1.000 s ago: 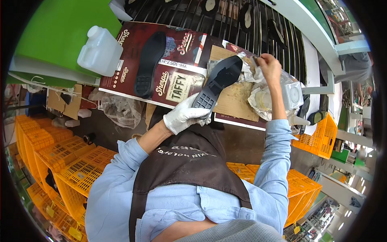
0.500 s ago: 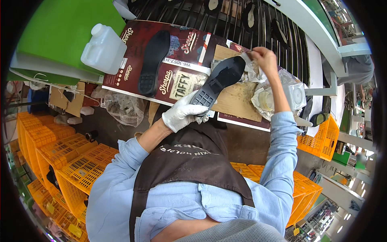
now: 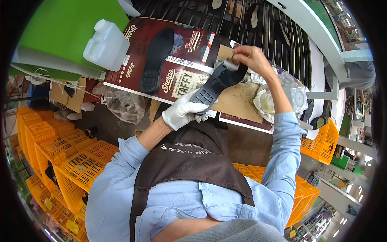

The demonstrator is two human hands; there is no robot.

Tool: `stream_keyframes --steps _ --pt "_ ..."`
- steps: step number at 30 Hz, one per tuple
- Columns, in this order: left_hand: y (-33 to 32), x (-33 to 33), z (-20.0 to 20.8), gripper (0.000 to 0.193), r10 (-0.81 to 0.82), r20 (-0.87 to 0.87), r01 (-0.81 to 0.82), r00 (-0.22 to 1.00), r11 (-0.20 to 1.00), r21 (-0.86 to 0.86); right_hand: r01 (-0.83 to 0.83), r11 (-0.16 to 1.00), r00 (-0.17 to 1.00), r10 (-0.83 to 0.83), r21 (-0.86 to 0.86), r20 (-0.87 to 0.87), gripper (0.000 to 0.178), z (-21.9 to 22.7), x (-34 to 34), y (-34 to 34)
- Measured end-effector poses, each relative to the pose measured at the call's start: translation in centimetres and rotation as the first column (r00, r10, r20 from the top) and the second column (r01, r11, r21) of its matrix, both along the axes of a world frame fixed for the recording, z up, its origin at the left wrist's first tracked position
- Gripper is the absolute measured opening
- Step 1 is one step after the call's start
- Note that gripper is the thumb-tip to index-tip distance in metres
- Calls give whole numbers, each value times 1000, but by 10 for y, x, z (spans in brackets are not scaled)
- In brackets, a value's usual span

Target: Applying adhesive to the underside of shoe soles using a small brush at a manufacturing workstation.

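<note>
My left hand (image 3: 182, 111), in a white glove, grips the heel end of a black shoe sole (image 3: 223, 82). The sole tilts up to the right, with a grid of square recesses at its heel. My bare right hand (image 3: 254, 60) pinches a small brush (image 3: 231, 65) with pale bristles, pressed to the sole's toe end; its handle is mostly hidden by my fingers. Left of them, a second black sole (image 3: 157, 52) lies on dark red printed cardboard (image 3: 135, 86).
A white plastic jug (image 3: 105, 47) stands at the left by a green panel (image 3: 72, 30). Right of my hands are crumpled plastic and a clear container (image 3: 297, 98). Beyond runs a rack of dark rollers (image 3: 238, 34) carrying several shoe parts. Orange crates (image 3: 86, 165) stack at the lower left.
My right hand has moved left with the brush, from beyond the toe onto the sole's surface. The left hand and its sole stay nearly in place.
</note>
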State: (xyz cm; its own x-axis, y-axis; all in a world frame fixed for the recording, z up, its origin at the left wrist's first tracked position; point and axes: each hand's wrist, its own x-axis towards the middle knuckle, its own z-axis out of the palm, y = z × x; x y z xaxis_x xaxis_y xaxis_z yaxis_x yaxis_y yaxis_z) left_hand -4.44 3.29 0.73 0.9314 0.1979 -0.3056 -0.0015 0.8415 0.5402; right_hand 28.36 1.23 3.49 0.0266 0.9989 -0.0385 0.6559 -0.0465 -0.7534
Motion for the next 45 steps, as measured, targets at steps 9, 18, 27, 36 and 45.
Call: stream_keyframes --steps 9,18,27,36,45 --pt "1 5 -9 55 -35 29 34 999 999 14 53 998 998 -53 19 35 21 5 -18 10" --pt "-2 8 -10 53 12 16 -11 1000 999 -36 100 995 995 -101 22 27 21 5 -38 15" --pt "-5 11 -2 51 83 36 -81 996 995 -55 246 969 954 -237 28 -184 20 -3 -53 10" --pt "-6 9 -4 54 118 74 -111 990 990 -90 74 993 949 -97 -87 -299 25 -7 -60 6" --pt "-7 8 -6 57 117 86 -111 989 991 -73 91 990 969 -113 -112 -220 23 -2 -65 9"
